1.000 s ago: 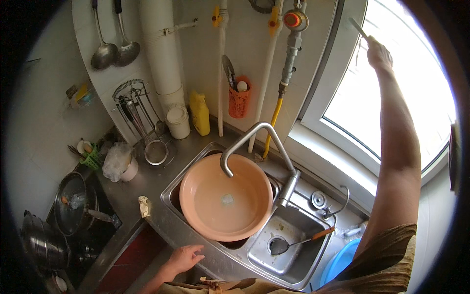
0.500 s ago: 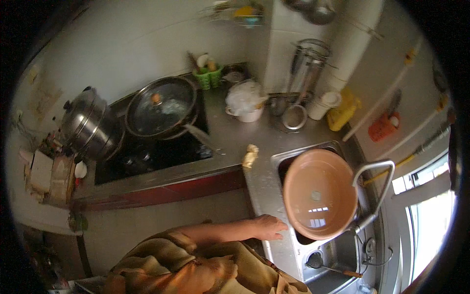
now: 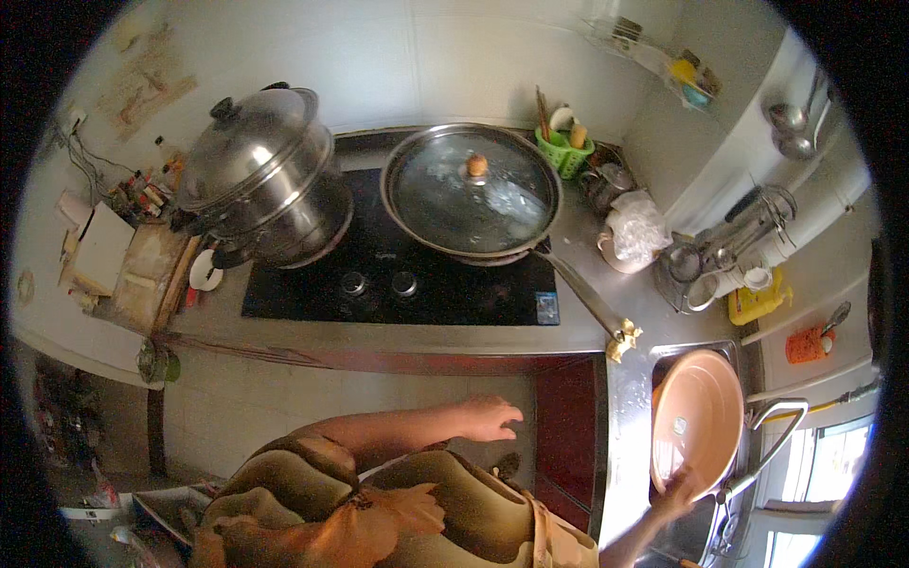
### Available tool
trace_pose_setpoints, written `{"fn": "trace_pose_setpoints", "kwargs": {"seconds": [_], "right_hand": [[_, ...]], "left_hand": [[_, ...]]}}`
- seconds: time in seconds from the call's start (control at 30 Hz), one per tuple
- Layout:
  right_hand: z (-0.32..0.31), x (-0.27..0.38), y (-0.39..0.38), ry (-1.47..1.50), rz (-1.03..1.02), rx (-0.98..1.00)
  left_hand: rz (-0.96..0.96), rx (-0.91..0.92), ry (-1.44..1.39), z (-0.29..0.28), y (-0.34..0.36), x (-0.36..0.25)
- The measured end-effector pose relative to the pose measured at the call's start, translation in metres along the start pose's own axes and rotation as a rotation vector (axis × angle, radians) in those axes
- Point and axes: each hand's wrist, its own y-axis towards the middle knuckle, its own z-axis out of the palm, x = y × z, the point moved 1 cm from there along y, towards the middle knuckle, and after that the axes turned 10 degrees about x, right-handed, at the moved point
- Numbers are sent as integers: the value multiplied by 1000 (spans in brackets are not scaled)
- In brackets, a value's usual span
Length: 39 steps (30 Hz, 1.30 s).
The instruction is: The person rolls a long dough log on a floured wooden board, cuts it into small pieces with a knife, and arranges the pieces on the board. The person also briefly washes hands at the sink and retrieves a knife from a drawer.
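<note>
My left hand hangs over the floor in front of the counter, fingers loosely bent and apart, with nothing in it. At the lower right my right hand is at the near rim of a peach-coloured plastic basin. Motion smears its fingers, so their grip does not show. The basin sits in the sink and holds some water. On the black stove stands a wide pan under a glass lid, its long handle pointing to the sink. A crumpled yellowish piece lies by the handle's end.
A stacked steel steamer pot stands on the stove's left side. Cutting boards lean at the far left. A green utensil basket, a plastic-covered pot and a yellow bottle line the back right. The faucet arches beside the basin.
The view has swung left toward the stove. My left hand has come off the counter edge beside the sink and is over the floor. My right hand has come into view at the basin.
</note>
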Motion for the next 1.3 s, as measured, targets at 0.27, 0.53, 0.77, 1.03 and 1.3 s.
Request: {"fn": "trace_pose_setpoints", "kwargs": {"seconds": [0.27, 0.53, 0.77, 1.03, 1.3], "right_hand": [[183, 241, -167, 163, -433, 1218], [238, 236, -264, -81, -661, 1577], [282, 292, -321, -97, -767, 1484], [385, 378, -378, -125, -718, 1133], [437, 428, -405, -512, -794, 1082]], "left_hand": [[-412, -28, -70, -7, -113, 19], [-543, -272, -174, 41, -229, 48], [-580, -369, -411, 52, -299, 67], [-691, -432, -408, 53, -426, 131], [-786, -528, -526, 53, -503, 139]]}}
